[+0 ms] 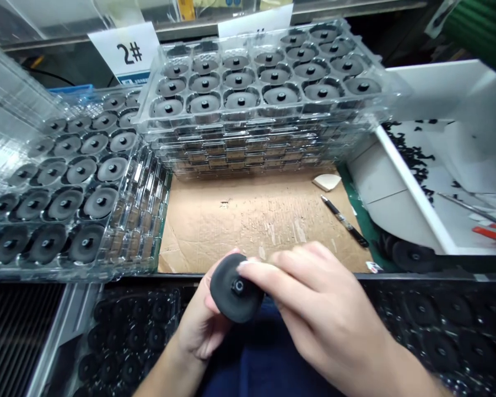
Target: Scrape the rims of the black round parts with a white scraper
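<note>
A round black disc (227, 292) with a small raised hub at its centre is tilted towards me, just in front of the cardboard's near edge. My left hand (202, 325) grips it from behind and the left, its fingers partly hidden by the disc. Over the disc's upper right side, my right hand (314, 298) has its thumb and fingertips pressed near the hub. Whether a small piece sits in those right fingertips cannot be made out. Beyond both hands lies the brown cardboard sheet (240, 220).
Stacked clear trays (264, 118) of similar discs stand at the back, with another tray stack (103, 220) at left. A black pen (343, 220) and a pale wedge-shaped piece (326, 181) lie on the cardboard. A white bin (421, 204) at right holds small black bits.
</note>
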`<state>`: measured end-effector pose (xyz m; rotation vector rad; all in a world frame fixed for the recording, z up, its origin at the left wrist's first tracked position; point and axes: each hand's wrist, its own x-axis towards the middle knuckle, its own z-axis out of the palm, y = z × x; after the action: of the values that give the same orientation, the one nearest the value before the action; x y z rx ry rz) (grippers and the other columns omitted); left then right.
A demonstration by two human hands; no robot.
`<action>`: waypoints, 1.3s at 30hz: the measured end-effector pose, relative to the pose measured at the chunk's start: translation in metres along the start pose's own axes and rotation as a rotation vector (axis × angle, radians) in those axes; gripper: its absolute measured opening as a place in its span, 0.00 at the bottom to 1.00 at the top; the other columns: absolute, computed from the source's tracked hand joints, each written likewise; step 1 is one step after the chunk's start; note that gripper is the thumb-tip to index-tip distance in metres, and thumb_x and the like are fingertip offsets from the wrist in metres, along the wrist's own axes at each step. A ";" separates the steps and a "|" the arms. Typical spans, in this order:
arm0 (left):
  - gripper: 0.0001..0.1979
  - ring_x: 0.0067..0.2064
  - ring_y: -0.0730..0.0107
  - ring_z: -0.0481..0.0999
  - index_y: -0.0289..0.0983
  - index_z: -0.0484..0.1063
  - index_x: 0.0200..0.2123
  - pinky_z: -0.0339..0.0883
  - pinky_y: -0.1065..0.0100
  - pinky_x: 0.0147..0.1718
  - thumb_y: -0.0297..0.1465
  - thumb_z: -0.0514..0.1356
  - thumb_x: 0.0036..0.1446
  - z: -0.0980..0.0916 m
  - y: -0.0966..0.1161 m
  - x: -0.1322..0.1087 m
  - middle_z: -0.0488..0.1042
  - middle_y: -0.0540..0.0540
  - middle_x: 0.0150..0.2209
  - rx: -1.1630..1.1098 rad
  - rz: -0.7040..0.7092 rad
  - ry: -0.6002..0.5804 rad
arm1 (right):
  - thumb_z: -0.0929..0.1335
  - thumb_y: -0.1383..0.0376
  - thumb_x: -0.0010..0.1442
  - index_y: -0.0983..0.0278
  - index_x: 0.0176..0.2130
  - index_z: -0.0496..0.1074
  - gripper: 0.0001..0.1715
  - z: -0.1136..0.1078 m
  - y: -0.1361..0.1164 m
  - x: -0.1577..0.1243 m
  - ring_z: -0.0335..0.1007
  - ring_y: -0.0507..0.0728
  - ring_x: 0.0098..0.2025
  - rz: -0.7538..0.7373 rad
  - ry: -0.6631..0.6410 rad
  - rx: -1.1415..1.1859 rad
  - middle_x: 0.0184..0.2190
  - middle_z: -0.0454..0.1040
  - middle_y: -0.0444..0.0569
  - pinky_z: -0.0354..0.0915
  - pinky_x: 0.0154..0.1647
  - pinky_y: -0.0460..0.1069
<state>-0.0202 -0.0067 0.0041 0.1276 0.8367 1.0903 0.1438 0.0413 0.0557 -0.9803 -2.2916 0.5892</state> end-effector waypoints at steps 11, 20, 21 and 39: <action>0.23 0.47 0.62 0.76 0.48 0.73 0.44 0.68 0.66 0.47 0.40 0.67 0.41 -0.009 0.008 -0.001 0.75 0.49 0.49 -0.145 -0.055 -0.126 | 0.60 0.67 0.63 0.64 0.44 0.72 0.15 0.087 0.079 -0.052 0.72 0.56 0.35 0.348 -0.023 0.204 0.32 0.75 0.51 0.68 0.36 0.50; 0.26 0.47 0.58 0.74 0.46 0.72 0.47 0.65 0.60 0.49 0.41 0.67 0.41 -0.001 -0.005 -0.001 0.74 0.47 0.48 -0.039 -0.017 -0.133 | 0.61 0.67 0.64 0.57 0.51 0.66 0.15 0.026 0.040 -0.022 0.70 0.54 0.42 0.308 0.224 0.242 0.45 0.73 0.47 0.65 0.37 0.48; 0.28 0.48 0.57 0.74 0.45 0.71 0.47 0.64 0.60 0.51 0.42 0.68 0.39 -0.001 -0.008 -0.001 0.75 0.46 0.48 -0.025 -0.008 -0.107 | 0.61 0.68 0.65 0.56 0.50 0.66 0.16 0.017 0.030 -0.015 0.70 0.53 0.40 0.145 0.237 0.222 0.42 0.74 0.46 0.63 0.37 0.49; 0.27 0.46 0.62 0.76 0.49 0.74 0.44 0.67 0.65 0.49 0.35 0.71 0.36 0.007 -0.023 0.006 0.78 0.53 0.45 -0.001 0.259 -0.122 | 0.62 0.76 0.57 0.71 0.45 0.70 0.16 0.013 -0.018 -0.034 0.68 0.55 0.27 0.081 0.190 0.179 0.29 0.75 0.52 0.62 0.30 0.51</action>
<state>0.0019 -0.0108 -0.0052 0.3055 0.7234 1.3119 0.1455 0.0022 0.0452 -0.9999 -2.0031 0.6913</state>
